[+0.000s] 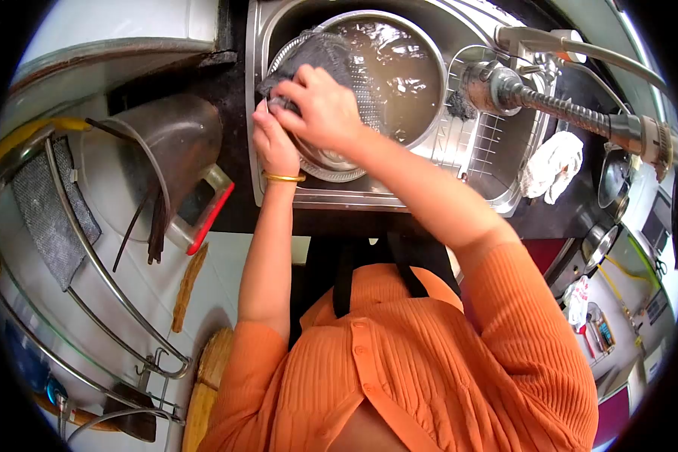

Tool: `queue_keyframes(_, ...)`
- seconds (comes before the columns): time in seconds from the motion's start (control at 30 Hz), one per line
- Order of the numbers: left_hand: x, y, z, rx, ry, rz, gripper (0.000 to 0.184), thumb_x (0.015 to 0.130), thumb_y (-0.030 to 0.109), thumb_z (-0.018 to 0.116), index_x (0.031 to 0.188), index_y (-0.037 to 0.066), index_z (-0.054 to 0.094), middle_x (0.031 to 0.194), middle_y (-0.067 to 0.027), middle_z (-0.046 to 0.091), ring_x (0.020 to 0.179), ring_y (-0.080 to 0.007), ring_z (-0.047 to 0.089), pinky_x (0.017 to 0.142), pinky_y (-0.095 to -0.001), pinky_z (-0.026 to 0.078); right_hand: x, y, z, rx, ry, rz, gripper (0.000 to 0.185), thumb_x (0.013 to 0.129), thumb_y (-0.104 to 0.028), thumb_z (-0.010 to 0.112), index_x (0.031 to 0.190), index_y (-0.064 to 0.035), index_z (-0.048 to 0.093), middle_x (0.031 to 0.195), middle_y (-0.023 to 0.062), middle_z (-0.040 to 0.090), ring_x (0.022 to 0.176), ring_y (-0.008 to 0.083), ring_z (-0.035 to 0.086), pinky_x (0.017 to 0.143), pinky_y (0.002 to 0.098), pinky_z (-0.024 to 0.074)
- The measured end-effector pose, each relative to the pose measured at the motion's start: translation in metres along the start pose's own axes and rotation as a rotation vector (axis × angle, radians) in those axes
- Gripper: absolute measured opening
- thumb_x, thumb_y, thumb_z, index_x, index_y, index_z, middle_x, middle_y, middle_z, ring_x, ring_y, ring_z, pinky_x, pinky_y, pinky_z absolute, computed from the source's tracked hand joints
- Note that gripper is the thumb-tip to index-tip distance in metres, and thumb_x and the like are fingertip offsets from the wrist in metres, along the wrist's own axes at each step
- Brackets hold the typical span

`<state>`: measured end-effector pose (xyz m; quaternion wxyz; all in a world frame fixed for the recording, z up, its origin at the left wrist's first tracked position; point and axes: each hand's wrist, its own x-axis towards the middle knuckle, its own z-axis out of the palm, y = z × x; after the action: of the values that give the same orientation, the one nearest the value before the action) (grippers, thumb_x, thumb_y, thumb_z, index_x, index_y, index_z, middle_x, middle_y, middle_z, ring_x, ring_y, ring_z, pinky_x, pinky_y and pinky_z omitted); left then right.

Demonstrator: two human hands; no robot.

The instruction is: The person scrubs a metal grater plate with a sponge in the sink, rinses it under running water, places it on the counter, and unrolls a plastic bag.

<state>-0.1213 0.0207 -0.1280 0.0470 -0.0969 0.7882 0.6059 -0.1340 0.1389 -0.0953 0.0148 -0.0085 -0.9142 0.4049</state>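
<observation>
A dark grey wet cloth (pixel 324 54) lies bunched against a perforated metal colander (pixel 365 94). The colander tilts inside a large round steel basin (pixel 438 71) of murky brownish water. My right hand (pixel 320 107) is closed, its curled fingers pressing on the cloth's lower edge. Just below and left of it, my left hand (pixel 276 143), with a gold bangle (pixel 283 178) at the wrist, closes around the colander's left rim. Its thumb side meets the right fingers. What lies between the two hands is partly hidden.
The steel sink (pixel 369 198) surrounds the basin. A flexible tap hose (pixel 561 108) reaches in from the right, above a wire rack (pixel 478 147) and a dark scourer (pixel 461 105). A white cloth (pixel 552 167) hangs over the right edge. Left stands a large metal pot (pixel 177 135).
</observation>
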Motion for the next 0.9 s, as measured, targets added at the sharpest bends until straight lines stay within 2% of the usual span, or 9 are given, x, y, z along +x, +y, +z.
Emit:
queue_keyframes(0.03,-0.002,0.01,0.001,0.069,-0.006,-0.008,0.063,0.099,0.045,0.026,0.12,-0.009,0.049,0.112,-0.0222,0.058,0.105,-0.0289,0.055,0.091,-0.0359,0.041,0.009,0.011,0.003,-0.025,0.012,-0.05,0.023,0.079,-0.034,0.061,0.093,-0.0165,0.064,0.087,0.0085,0.053,0.09,0.0281,0.057,0.068,0.0394,0.0496)
queue_keyframes(0.1,0.0,-0.005,0.0,0.045,-0.021,0.031,0.058,0.1,0.042,0.029,0.119,-0.009,0.05,0.111,-0.0214,0.059,0.103,-0.0294,0.056,0.09,-0.0359,0.041,0.039,0.037,0.016,-0.012,0.145,0.204,0.025,0.081,-0.036,0.057,0.092,-0.0164,0.066,0.092,0.0116,0.056,0.091,0.0301,0.058,0.075,0.0423,0.05)
queue_keyframes(0.13,-0.002,-0.013,-0.002,0.114,0.026,0.047,0.058,0.1,0.043,0.026,0.118,-0.006,0.052,0.109,-0.014,0.06,0.1,-0.0212,0.056,0.09,-0.0328,0.041,0.052,0.058,0.019,-0.022,0.145,0.329,0.03,0.082,-0.038,0.055,0.099,-0.0163,0.066,0.098,0.0121,0.058,0.095,0.0302,0.058,0.079,0.0427,0.049)
queue_keyframes(0.3,-0.003,-0.004,-0.007,0.063,0.023,0.042,0.051,0.1,0.037,0.032,0.115,-0.008,0.052,0.103,-0.017,0.061,0.095,-0.0237,0.057,0.086,-0.0336,0.043,0.031,0.15,0.013,-0.001,0.024,0.79,0.045,0.081,-0.046,0.05,0.111,-0.0163,0.063,0.115,0.016,0.058,0.109,0.0331,0.054,0.093,0.0439,0.042)
queue_keyframes(0.57,0.007,-0.001,-0.008,0.215,-0.012,0.12,0.043,0.099,0.031,0.036,0.108,-0.007,0.052,0.09,-0.017,0.061,0.082,-0.0236,0.056,0.077,-0.0338,0.044,0.051,0.123,0.018,0.013,0.286,0.366,0.037,0.085,-0.04,0.049,0.101,-0.0113,0.066,0.106,0.0129,0.06,0.101,0.0344,0.052,0.091,0.0414,0.0419)
queue_keyframes(0.63,0.008,0.005,-0.009,0.243,-0.038,0.134,0.039,0.099,0.029,0.038,0.105,-0.007,0.052,0.087,-0.0176,0.06,0.079,-0.0236,0.055,0.074,-0.0345,0.044,0.051,0.104,0.015,-0.019,0.281,0.232,0.033,0.086,-0.037,0.052,0.103,-0.0119,0.065,0.107,0.012,0.058,0.101,0.0333,0.051,0.09,0.0405,0.0418)
queue_keyframes(0.67,0.007,0.005,-0.007,0.27,0.025,0.147,0.036,0.099,0.027,0.039,0.099,-0.007,0.053,0.085,-0.0117,0.06,0.078,-0.0167,0.052,0.074,-0.032,0.044,0.05,0.095,0.017,-0.022,0.311,0.17,0.03,0.085,-0.033,0.053,0.101,-0.0113,0.065,0.104,0.0111,0.058,0.098,0.0327,0.051,0.089,0.0407,0.0421)
queue_keyframes(0.83,0.009,0.003,-0.006,0.266,-0.036,0.131,0.033,0.098,0.024,0.04,0.1,-0.007,0.052,0.079,-0.0144,0.056,0.071,-0.0211,0.049,0.069,-0.0335,0.043,0.039,0.039,0.015,0.071,0.216,-0.174,0.019,0.082,-0.022,0.058,0.094,-0.0101,0.066,0.098,0.0104,0.058,0.094,0.0317,0.052,0.085,0.0389,0.0443)
queue_keyframes(0.9,0.005,0.001,-0.006,0.315,0.044,0.195,0.033,0.098,0.024,0.04,0.099,-0.007,0.052,0.078,-0.0148,0.056,0.071,-0.0212,0.049,0.069,-0.0337,0.043,0.037,0.05,0.012,0.176,0.292,-0.094,0.015,0.082,-0.02,0.06,0.091,-0.0102,0.067,0.094,0.0104,0.06,0.094,0.0306,0.055,0.085,0.0392,0.045)
